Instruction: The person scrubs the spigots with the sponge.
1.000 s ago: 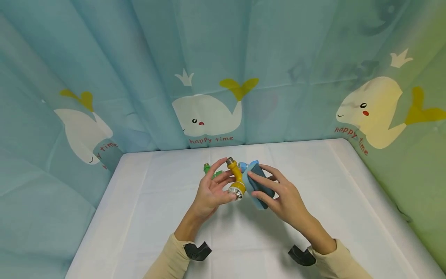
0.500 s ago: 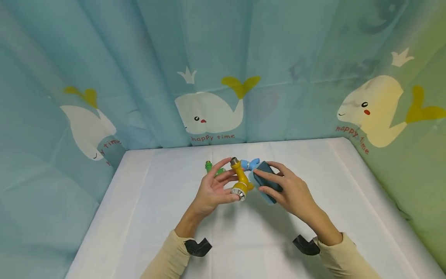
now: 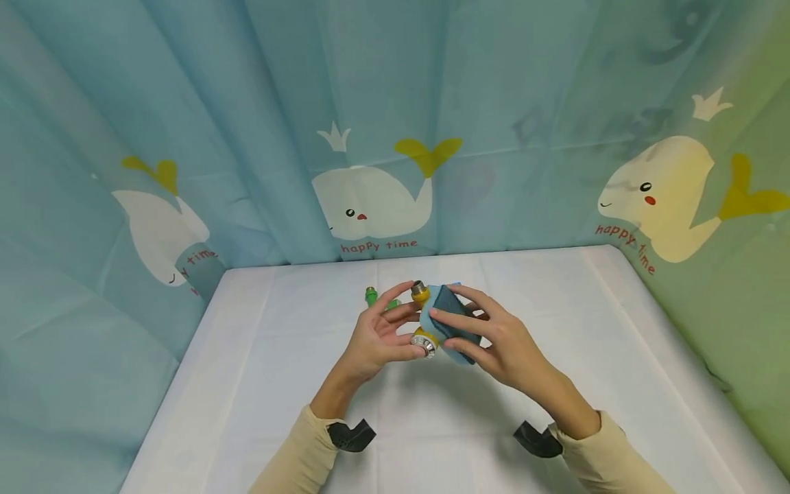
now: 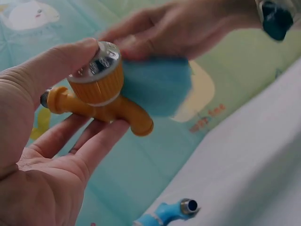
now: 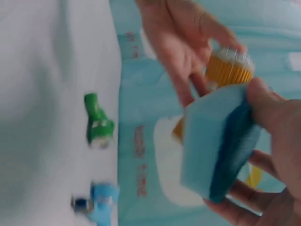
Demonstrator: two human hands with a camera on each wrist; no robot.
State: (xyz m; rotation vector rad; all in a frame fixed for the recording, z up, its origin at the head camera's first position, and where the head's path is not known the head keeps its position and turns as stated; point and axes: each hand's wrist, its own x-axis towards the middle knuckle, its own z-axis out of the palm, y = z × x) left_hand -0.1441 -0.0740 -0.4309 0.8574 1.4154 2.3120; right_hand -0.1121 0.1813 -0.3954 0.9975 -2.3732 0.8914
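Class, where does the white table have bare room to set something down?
The white table is bare between left sleeve and right sleeve, and outside each to the side edges. Crowded: the middle, where the green fitting and blue fitting lie beyond the held yellow fitting and sponge.

Wearing plain beige sleeves (image 3: pixel 299 449), slightly wrinkled. Fitted left and right with black, angular, bent wrist pieces (image 3: pixel 352 437).

I see room along the table's (image 3: pixel 617 357) right edge; toward the back edge, sponge (image 3: pixel 453 302) and green fitting (image 3: pixel 371 296) obstruct.
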